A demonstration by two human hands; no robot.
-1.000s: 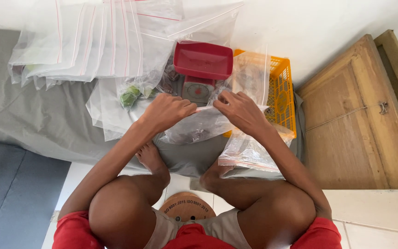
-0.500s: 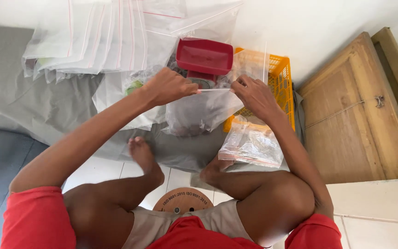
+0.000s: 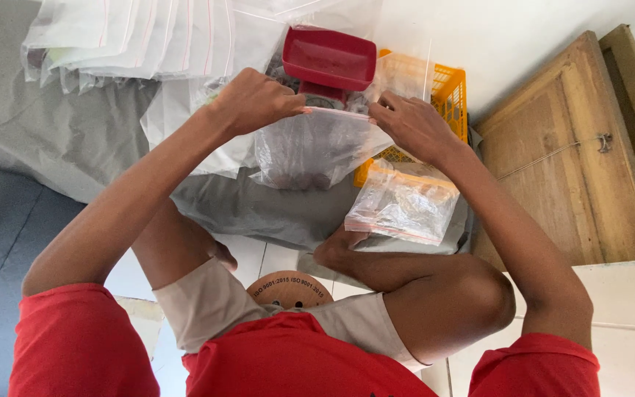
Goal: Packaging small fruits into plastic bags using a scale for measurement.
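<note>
Item held: one clear zip-top bag (image 3: pixel 310 147), thin crinkled plastic with a pink-red seal strip along its mouth, hanging above a grey sheet (image 3: pixel 53 140); dark small pieces sit at its bottom, kind not discernible. Left hand (image 3: pixel 253 99): fingers curled closed, pinching the bag's upper left corner at the seal. Right hand (image 3: pixel 413 126): fingers bent and closed on the upper right end of the same seal, so the mouth is stretched straight between the two hands. Behind the bag: a red plastic tray (image 3: pixel 330 57), rectangular with rounded corners, glossy, resting on a dark device that is mostly hidden. To the right: an orange plastic basket (image 3: pixel 451 88), lattice-walled, holding further clear bags. Against the basket's near side: a second filled zip bag (image 3: pixel 403 202), flat, clear, pale contents blurred. Upper left: a row of clear zip bags (image 3: pixel 130 37), overlapping like tiles, red seal lines visible, lying on the wrinkled grey sheet. Right: a wooden door panel (image 3: pixel 567 162), brown, framed. Near the person's lap: a round brown disc (image 3: pixel 289 288), partly covered by clothing.
</note>
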